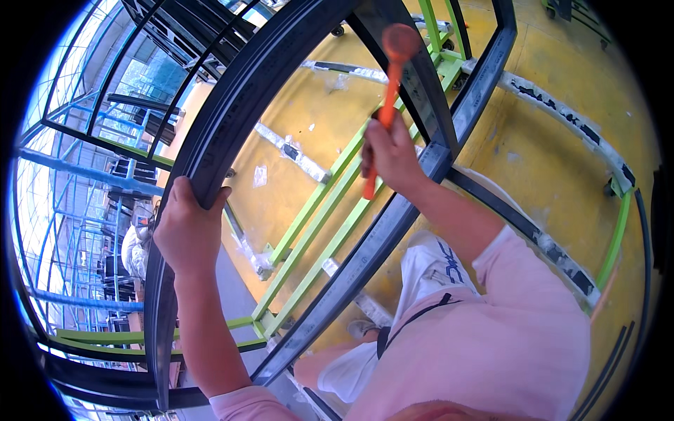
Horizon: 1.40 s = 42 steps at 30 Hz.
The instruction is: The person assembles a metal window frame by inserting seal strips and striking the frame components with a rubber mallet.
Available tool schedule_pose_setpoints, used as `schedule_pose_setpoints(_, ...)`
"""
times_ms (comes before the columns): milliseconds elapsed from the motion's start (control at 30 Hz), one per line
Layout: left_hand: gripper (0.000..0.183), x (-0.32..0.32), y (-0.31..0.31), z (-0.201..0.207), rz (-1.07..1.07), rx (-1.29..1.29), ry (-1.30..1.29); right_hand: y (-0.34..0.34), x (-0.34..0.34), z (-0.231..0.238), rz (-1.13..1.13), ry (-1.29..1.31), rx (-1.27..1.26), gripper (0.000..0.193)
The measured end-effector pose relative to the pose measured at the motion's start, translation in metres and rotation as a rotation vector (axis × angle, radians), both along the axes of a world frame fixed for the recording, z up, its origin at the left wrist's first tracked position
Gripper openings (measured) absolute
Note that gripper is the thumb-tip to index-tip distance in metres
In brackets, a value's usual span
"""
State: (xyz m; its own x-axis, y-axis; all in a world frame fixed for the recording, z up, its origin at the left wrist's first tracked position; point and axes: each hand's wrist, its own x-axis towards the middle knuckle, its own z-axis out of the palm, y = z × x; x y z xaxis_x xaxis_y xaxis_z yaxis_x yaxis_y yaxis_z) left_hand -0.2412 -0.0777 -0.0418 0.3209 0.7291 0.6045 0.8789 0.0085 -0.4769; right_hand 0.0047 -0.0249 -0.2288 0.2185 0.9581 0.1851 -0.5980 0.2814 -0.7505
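My right hand (394,149) is closed round the handle of an orange mallet (393,84), its round head raised up and away from me. The mallet head looks blurred and does not visibly touch the frame. With my left hand (191,228) I grip the near-left bar of a dark window frame (232,105), fingers hooked over its edge and thumb on the inner side. The frame stands tilted before me, its corner (441,151) close to my right forearm. A long grey bar (351,270) runs along its side nearest my body.
Beneath the frame, a green metal cart (309,210) has crossbars wrapped in white and black padding (562,112). The floor (547,168) is yellow, with scraps of plastic on it. More dark frames (189,35) and blue rails (91,172) stand at the left.
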Motion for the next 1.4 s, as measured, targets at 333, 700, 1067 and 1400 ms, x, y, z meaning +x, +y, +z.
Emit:
schedule_pose_setpoints(333,0.049,-0.007,0.001,0.008,-0.039,-0.028,-0.005,0.020,-0.038,0.047,0.327,0.136,0.021,0.014)
schedule_pose_setpoints(700,0.012,-0.002,0.011,0.001,-0.178,-0.113,-0.220,-0.095,-0.231,-0.081,0.750,-1.180,0.830,0.056)
schedule_pose_setpoints(1067,0.031,-0.024,0.025,0.008,-0.263,-0.231,-0.248,-0.206,-0.421,0.097,1.263,-1.256,0.728,0.034)
schedule_pose_setpoints(1400,0.013,-0.411,-0.267,0.001,0.408,0.164,-0.251,-0.217,-0.699,0.053,1.449,-1.162,1.040,0.047)
